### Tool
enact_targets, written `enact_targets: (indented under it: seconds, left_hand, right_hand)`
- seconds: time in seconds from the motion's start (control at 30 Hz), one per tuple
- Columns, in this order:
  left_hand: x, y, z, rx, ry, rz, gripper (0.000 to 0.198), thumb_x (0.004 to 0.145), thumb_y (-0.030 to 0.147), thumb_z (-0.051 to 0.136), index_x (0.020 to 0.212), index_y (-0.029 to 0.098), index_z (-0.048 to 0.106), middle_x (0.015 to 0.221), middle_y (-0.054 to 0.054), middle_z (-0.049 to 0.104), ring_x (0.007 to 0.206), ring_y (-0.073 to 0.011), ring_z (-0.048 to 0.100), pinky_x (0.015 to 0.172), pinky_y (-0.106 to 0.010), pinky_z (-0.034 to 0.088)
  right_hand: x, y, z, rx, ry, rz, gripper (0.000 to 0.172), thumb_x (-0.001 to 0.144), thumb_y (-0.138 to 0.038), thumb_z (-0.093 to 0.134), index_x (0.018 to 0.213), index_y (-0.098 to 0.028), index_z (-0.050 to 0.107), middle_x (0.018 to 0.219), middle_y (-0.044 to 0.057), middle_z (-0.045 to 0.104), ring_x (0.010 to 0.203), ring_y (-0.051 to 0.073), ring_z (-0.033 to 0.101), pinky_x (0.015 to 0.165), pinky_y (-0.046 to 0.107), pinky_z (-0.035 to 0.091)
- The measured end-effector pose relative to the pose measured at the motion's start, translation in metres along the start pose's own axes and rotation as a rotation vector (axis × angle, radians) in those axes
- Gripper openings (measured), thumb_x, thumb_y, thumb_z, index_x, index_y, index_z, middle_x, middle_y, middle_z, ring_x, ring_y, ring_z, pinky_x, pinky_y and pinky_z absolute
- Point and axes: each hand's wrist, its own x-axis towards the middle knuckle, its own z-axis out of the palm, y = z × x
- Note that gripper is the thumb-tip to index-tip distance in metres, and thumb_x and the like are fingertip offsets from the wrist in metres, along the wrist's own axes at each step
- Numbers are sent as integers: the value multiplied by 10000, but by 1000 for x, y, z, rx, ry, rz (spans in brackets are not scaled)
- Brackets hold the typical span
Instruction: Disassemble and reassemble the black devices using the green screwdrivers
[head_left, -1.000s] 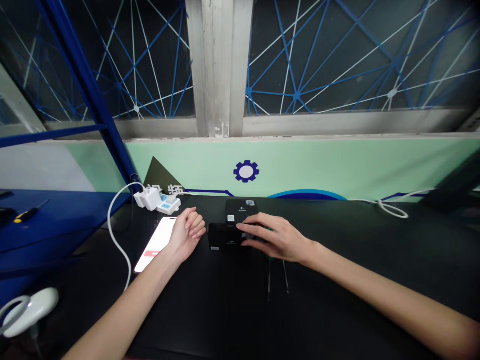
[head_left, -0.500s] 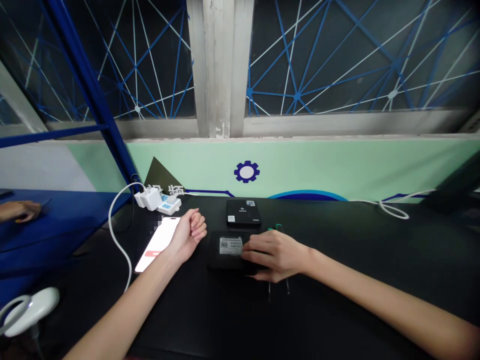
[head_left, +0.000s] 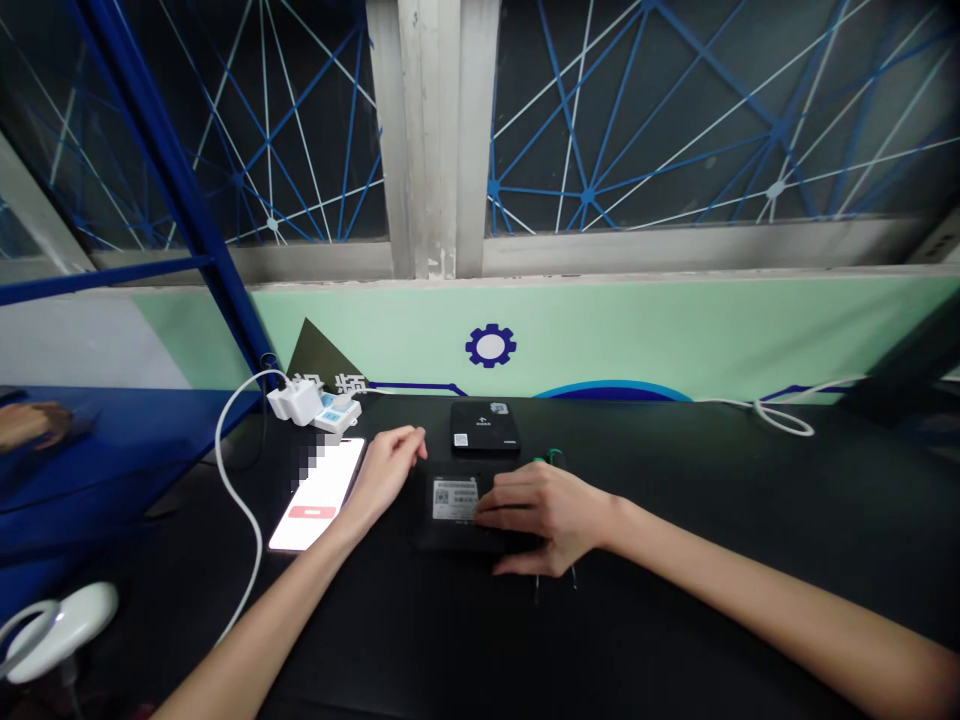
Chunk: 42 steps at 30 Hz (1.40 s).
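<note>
My right hand [head_left: 536, 515] rests over the right side of a flat black box [head_left: 450, 538], fingers on its top and thumb at the near edge. A white printed label [head_left: 452, 498] faces up on the box. My left hand [head_left: 386, 465] is beside the box's far left corner, its fingers curled together; whatever they may hold is hidden. Behind the box lies a second black box [head_left: 484, 427] with small stickers. Green-ended thin items [head_left: 555, 457] are partly hidden by my right hand, slim tips showing below it. Left of my left wrist lies a lit phone [head_left: 319, 495].
A white power strip [head_left: 337, 412] with a plugged-in charger [head_left: 298, 402] and white cable [head_left: 225, 480] stands at the back left. A white rounded device [head_left: 71, 630] is at the lower left. Another person's hand [head_left: 37, 427] is over the blue table [head_left: 172, 420]. A cable [head_left: 784, 418] lies back right.
My left hand has turned from a fist into a looser curl and moved slightly right, towards the box. My right hand stays on the box. The view has shifted a little.
</note>
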Motion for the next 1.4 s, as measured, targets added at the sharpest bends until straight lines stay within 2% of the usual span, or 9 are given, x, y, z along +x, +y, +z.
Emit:
enact_targets:
  seconds: [0.13,0.23,0.37,0.47,0.6,0.73,0.87,1.1,1.4]
  left_hand:
    - [-8,2,4,330,22,141,212,817,425,639,731,235,596,734,21,535,633,-159,469,586,-276,278]
    - [-11,0,5,490,-7,199,206,820,431,647,760,240,597,807,17,540,628,-159,478,585,-289,268]
    - [-11,-2,3,650,-105,265,235,887,472,581,835,243,590,858,16,553,632,-159,524,585,-292,324]
    - [-11,0,0,686,-199,306,264,909,498,564,851,241,580,894,11,591,684,-163,562,595,-287,370]
    - [-9,5,-5,666,-311,303,322,856,561,628,838,240,607,880,10,633,698,-164,574,583,-277,375]
    - [-7,5,-10,627,-339,246,387,793,629,669,802,243,636,838,3,649,681,-172,573,556,-266,356]
    - [-6,-1,-13,580,-300,210,427,747,673,692,775,248,658,773,-7,649,655,-189,574,518,-261,331]
    - [-5,-5,-19,503,-307,179,360,763,614,703,739,256,671,597,18,602,553,-175,541,489,-255,287]
    - [-3,-8,-19,519,-340,154,358,791,609,684,779,251,668,626,32,599,553,-159,541,487,-248,272]
  right_hand:
    - [3,4,-21,-41,13,121,303,922,-415,590,987,-145,712,891,98,745,736,177,679,631,290,507]
    - [6,12,-39,-256,11,458,298,975,-337,492,877,-165,715,775,65,722,682,176,666,600,283,446]
    - [7,24,-51,-443,-200,969,337,955,-400,515,757,-185,683,695,56,700,617,198,646,541,282,340]
    - [2,30,-49,-480,-364,1150,406,958,-495,492,806,-179,696,692,89,694,666,256,675,545,293,343]
    - [-2,31,-47,-474,-480,1226,467,977,-514,428,883,-151,707,813,148,718,796,321,704,619,338,415]
    - [2,28,-52,-400,-558,1243,297,934,-327,462,915,-156,704,877,158,729,846,326,706,642,347,423]
    - [5,28,-60,-254,-610,1260,182,863,-297,548,906,-189,688,885,128,732,893,325,693,622,330,406]
    - [2,31,-69,117,-633,1349,153,791,-227,607,940,-204,633,593,-2,659,474,159,617,491,259,425]
    - [-7,40,-62,285,-525,1424,141,781,-191,621,918,-160,608,599,7,629,403,123,577,416,237,501]
